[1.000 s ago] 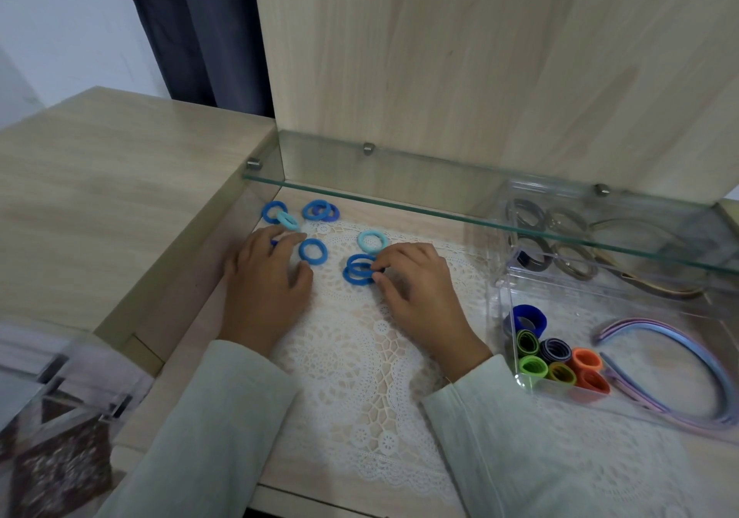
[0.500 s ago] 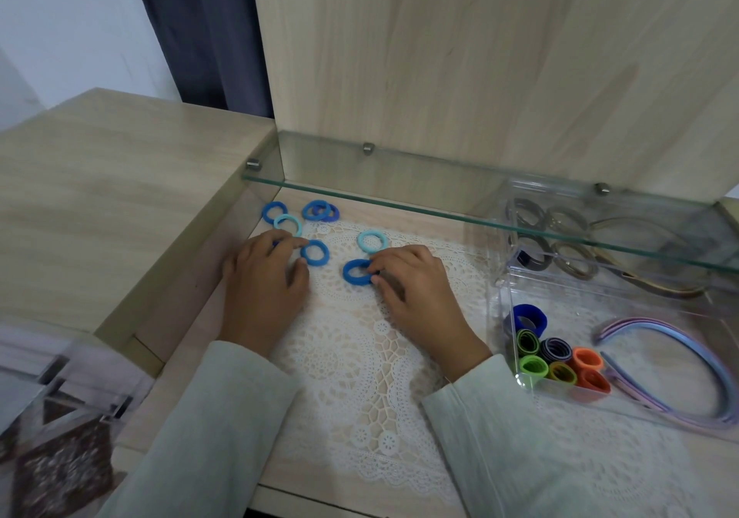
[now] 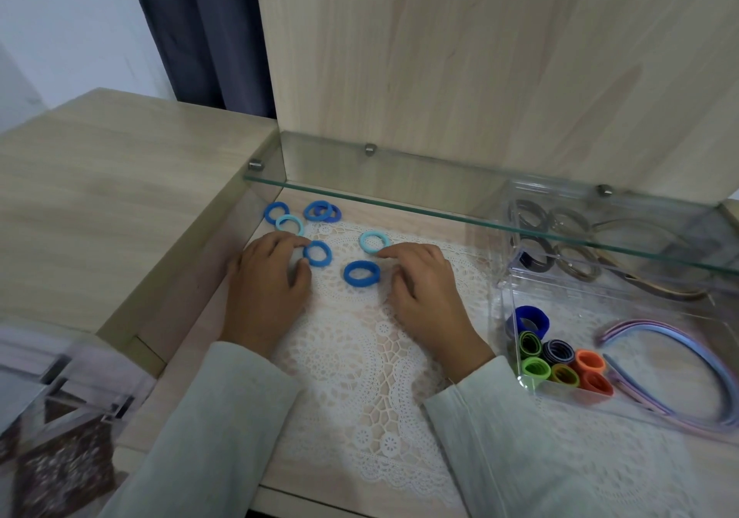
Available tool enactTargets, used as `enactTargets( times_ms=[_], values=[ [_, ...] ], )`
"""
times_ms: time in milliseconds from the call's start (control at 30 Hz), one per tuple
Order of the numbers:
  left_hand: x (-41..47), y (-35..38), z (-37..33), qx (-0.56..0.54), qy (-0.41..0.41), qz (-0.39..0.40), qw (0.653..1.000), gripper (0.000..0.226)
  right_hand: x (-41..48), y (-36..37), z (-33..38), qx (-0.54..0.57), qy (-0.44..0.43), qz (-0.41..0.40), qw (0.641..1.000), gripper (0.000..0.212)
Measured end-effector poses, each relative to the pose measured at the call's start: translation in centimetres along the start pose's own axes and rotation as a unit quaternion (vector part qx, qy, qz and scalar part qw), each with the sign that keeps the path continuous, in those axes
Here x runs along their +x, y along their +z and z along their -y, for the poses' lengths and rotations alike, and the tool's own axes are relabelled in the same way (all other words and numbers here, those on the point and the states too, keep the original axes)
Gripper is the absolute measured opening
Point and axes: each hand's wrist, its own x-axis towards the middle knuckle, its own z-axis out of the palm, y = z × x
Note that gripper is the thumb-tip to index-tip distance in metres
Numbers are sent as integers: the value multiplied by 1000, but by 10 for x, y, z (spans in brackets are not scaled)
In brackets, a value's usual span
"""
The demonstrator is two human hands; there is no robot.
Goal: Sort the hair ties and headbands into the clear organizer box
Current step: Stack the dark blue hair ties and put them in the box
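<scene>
Head camera: your left hand (image 3: 268,281) curls at the edge of a blue hair tie (image 3: 318,253), though whether it grips is unclear. Your right hand (image 3: 424,289), loosely bent and holding nothing, touches a pale tie (image 3: 374,242), likely gathering blues for the clear organizer box (image 3: 640,309) at right.
</scene>
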Motion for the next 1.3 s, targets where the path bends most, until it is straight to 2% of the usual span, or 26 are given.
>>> enactTargets(
  times_ms=[133, 267, 567, 800, 967, 1067, 1133, 1300],
  values=[
    [1, 0, -1, -2, -32, -1, 999, 35, 2, 1, -1, -7, 40, -30, 999, 34],
    [1, 2, -2, 49, -61, 42, 996, 50, 3, 1, -5, -25, 75, -57, 995, 33],
    [12, 2, -2, 67, -63, 64, 994, 45, 5, 3, -7, -46, 80, -52, 994, 32],
    [29, 8, -12, 47, 17, 4, 999, 43, 6, 3, -9, -54, 80, -49, 994, 33],
    [43, 21, -7, 62, -19, -11, 998, 56, 6, 3, -6, -67, 101, -64, 991, 38],
    [43, 28, -4, 94, -36, 13, 995, 59, 8, 4, -6, -119, 138, -25, 983, 40],
    [43, 28, -5, 94, -47, 14, 994, 51, 9, 5, -6, -149, 168, 12, 974, 47],
    [42, 24, -8, 49, -74, -26, 996, 39, 10, 6, -7, -193, 191, 80, 959, 56]
  ],
)
